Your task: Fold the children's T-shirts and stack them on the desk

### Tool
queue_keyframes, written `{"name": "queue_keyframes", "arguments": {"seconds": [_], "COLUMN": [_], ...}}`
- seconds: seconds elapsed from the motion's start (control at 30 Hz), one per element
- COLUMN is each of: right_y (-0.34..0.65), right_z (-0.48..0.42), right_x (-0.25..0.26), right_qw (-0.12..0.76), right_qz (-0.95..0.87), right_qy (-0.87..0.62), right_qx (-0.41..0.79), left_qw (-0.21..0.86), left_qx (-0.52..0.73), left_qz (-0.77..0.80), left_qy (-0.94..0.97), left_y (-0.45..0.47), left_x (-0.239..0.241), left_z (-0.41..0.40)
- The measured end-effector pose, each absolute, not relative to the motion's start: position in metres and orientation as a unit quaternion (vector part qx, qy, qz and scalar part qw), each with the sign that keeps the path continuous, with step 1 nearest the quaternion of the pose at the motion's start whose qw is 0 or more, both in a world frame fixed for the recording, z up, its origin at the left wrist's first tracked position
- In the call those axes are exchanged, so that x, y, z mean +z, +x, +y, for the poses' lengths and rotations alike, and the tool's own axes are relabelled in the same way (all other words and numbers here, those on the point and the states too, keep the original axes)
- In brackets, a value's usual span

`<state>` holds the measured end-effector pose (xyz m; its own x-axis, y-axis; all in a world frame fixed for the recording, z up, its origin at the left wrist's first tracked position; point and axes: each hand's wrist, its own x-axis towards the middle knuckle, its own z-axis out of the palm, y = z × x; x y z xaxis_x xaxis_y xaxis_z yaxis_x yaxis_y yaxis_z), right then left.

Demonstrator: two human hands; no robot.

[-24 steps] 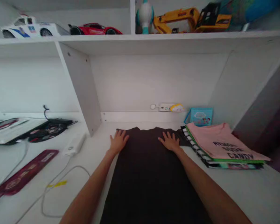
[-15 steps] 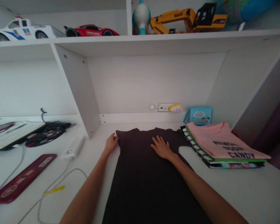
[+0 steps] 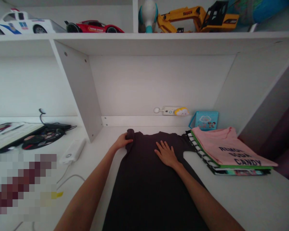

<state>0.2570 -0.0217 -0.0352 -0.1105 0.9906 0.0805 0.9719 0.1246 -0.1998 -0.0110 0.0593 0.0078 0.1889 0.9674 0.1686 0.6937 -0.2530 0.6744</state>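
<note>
A dark T-shirt (image 3: 149, 189) lies spread on the white desk, its neckline towards the back wall and its lower end running out of view at the bottom. My left hand (image 3: 122, 141) grips the shirt's left sleeve, which is lifted and turned inward at the shoulder. My right hand (image 3: 166, 154) rests flat on the upper chest of the shirt with its fingers spread. The right sleeve reaches to the edge of a stack of folded clothes, topped by a pink shirt with lettering (image 3: 231, 147).
A blue desk calendar (image 3: 205, 120) stands behind the stack. A power strip (image 3: 170, 111) is fixed to the back wall. Left of the shirt lie a white box with a cable (image 3: 73, 152) and a black cable bundle (image 3: 44, 136). Toys, including a yellow excavator (image 3: 195, 17), line the shelf (image 3: 146, 37) above.
My left hand has taken hold of the left sleeve, lifting and folding it inward to the right. My right hand stays flat on the shirt. The view has shifted slightly.
</note>
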Motion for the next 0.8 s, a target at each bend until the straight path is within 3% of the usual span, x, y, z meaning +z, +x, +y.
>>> {"name": "queue_keyframes", "arguments": {"seconds": [0.17, 0.4, 0.53, 0.63, 0.8], "right_y": [0.258, 0.254, 0.266, 0.281, 0.288], "right_z": [-0.022, -0.024, -0.009, 0.014, 0.039], "right_x": [-0.034, -0.032, -0.017, -0.002, -0.008], "right_qw": [0.096, 0.082, 0.037, 0.033, 0.062], "right_qz": [-0.743, -0.738, -0.756, -0.756, -0.704], "right_qy": [-0.660, -0.667, -0.638, -0.636, -0.699], "right_qx": [0.047, 0.060, 0.137, 0.149, 0.105], "left_qw": [0.269, 0.078, 0.000, 0.000, 0.048], "left_qx": [0.362, 0.327, 0.222, 0.102, 0.053], "left_qz": [0.629, 0.762, 0.650, 0.557, 0.612], "left_qy": [0.634, 0.553, 0.727, 0.824, 0.788], "left_y": [-0.045, -0.064, -0.004, 0.030, 0.032], "left_x": [0.024, 0.030, 0.020, 0.005, -0.020], "left_z": [0.057, 0.038, 0.028, 0.026, 0.034]}}
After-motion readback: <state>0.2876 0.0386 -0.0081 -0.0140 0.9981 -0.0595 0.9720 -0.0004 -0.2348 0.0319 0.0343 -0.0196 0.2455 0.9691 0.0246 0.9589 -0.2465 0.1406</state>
